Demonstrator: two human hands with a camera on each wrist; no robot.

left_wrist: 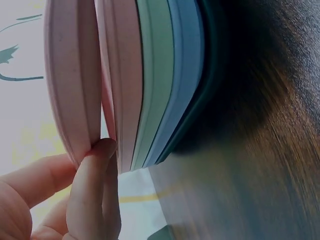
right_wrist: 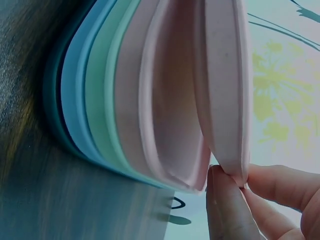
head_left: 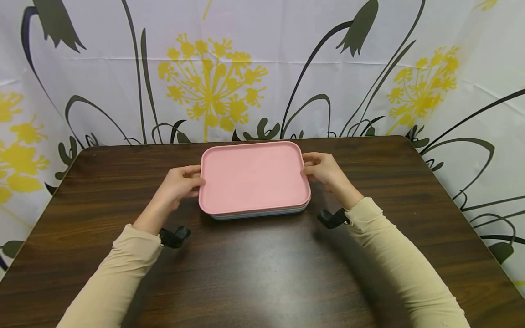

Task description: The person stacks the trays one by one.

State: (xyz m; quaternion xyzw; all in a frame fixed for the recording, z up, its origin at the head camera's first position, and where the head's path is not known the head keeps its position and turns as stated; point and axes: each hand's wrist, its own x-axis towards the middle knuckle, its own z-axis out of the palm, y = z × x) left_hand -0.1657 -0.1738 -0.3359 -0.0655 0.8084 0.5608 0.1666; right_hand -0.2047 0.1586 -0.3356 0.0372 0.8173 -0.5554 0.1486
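Observation:
A pink tray (head_left: 254,177) with rounded corners and a raised rim tops a stack of trays at the back middle of the table. My left hand (head_left: 180,184) pinches its left edge between thumb and fingers, while my right hand (head_left: 321,169) pinches the right edge. Both wrist views show a gap under this top tray, wider on the right. Beneath it lie another pink tray (left_wrist: 125,85), a green tray (left_wrist: 157,60), a blue tray (left_wrist: 186,55) and a dark teal one (right_wrist: 51,90) at the bottom, nested closely together.
The dark wood-grain table (head_left: 262,273) reaches its back edge just behind the stack. A white curtain (head_left: 295,32) printed with yellow and grey-green flowers hangs behind it and at both sides. Black wrist cameras (head_left: 175,237) sit under both sleeve cuffs.

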